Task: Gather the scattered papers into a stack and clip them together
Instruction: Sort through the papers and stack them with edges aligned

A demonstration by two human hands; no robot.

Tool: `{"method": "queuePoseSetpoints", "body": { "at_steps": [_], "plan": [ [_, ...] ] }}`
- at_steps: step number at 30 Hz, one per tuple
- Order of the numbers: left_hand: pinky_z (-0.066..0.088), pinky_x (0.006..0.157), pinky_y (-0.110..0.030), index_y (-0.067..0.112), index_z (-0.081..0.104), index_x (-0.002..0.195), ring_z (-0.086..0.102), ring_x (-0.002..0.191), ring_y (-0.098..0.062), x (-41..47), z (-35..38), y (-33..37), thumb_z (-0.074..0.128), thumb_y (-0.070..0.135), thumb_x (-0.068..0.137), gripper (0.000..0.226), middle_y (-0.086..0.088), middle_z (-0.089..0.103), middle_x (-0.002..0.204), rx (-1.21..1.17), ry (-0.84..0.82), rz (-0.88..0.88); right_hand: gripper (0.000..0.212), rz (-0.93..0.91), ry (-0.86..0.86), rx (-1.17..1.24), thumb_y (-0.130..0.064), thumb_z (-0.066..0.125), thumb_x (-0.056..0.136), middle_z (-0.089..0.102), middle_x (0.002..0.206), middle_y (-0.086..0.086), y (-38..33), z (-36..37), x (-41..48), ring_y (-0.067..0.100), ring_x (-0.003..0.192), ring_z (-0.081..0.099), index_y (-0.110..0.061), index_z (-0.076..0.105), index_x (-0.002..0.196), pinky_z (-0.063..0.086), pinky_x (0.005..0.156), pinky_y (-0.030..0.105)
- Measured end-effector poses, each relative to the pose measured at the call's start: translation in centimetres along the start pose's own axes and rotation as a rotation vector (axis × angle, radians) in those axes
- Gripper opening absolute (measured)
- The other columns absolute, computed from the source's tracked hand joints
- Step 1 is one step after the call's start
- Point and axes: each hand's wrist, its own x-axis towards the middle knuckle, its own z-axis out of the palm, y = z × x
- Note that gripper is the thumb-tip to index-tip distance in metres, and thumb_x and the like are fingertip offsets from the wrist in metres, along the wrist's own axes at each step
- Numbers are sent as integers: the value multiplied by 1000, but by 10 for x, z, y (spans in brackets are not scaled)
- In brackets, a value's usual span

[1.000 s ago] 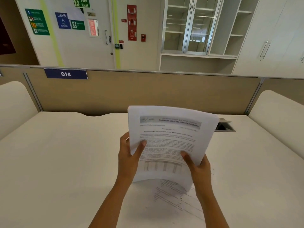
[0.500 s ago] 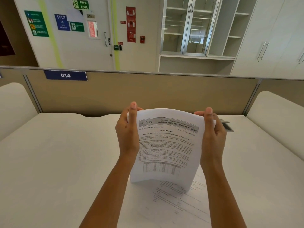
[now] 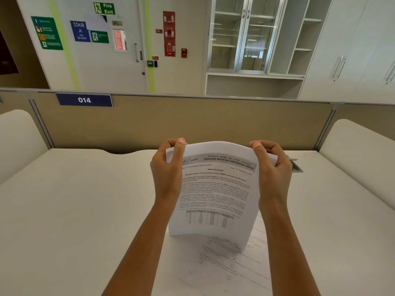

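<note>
While the stack of papers (image 3: 215,195) stands upright on the desk (image 3: 74,199), the left hand (image 3: 166,174) and right hand (image 3: 272,174) each pinch a top corner; one loose sheet (image 3: 224,268) lies flat beneath
</note>
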Motion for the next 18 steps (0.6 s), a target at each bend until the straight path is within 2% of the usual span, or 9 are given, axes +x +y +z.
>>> {"method": "queuePoseSetpoints", "body": {
  "at_steps": [6,9,11,14,18],
  "plan": [
    [46,46,-14,26,53,72,62,60,-13,3,-2,-3,48,35,80,14,5,61,66,-5,-3,23,8,5,-12,37,-32,54,76,67,66,-13,1,-3,3,7,64,67,-36,60,71,51,50,20],
    [47,47,-14,26,54,73,64,61,-14,4,-4,-4,47,36,86,17,11,62,64,-23,-28,44,10,3,-7,52,-40,57,80,65,66,-12,4,-4,3,7,62,66,-37,59,70,51,51,21],
    [48,47,-13,27,54,75,65,61,-8,3,-6,-7,48,35,91,18,17,64,61,-44,-60,38,16,3,-33,82,-45,54,87,65,64,-13,9,-7,3,5,60,66,-35,59,76,51,50,18],
    [48,47,-11,24,55,79,65,60,-2,1,-11,-18,48,28,91,13,19,66,62,-48,-123,0,21,22,-126,95,-47,47,84,68,68,-15,24,-14,-1,4,63,67,-30,60,87,52,51,16],
    [54,51,-17,19,60,93,70,68,-7,-10,-18,-52,55,22,89,7,10,71,78,-48,-262,-159,16,179,-260,87,-33,60,80,75,80,-12,60,-22,-12,14,74,73,-26,64,94,58,57,25]
  ]
}}
